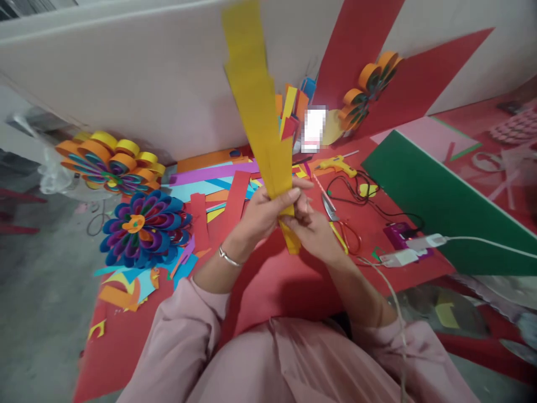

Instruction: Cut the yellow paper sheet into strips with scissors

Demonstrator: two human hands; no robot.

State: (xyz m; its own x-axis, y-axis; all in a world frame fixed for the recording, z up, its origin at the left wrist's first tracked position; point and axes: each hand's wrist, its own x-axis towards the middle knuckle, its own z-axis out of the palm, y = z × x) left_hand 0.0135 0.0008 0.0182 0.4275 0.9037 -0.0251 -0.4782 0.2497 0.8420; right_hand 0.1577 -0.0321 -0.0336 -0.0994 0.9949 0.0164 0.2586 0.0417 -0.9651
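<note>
Yellow paper strips [255, 106] stand upright in front of me, overlapping with their upper ends at uneven heights. My left hand [268, 207] is closed around them near the lower part, thumb across the front. Just below and to the right, my right hand [308, 224] pinches the same strips close to their bottom end. On the left of the table lies a blue and purple paper flower [145, 229] with an orange centre. Behind it an orange and yellow paper flower [113, 165] leans near the wall.
Loose coloured paper strips [218, 182] cover the table's back left. To the right are a yellow glue gun [338, 166], scissors [331, 210], a power strip [403, 257] with cables and a green board [444, 207]. Another orange paper flower [369, 89] stands at the back.
</note>
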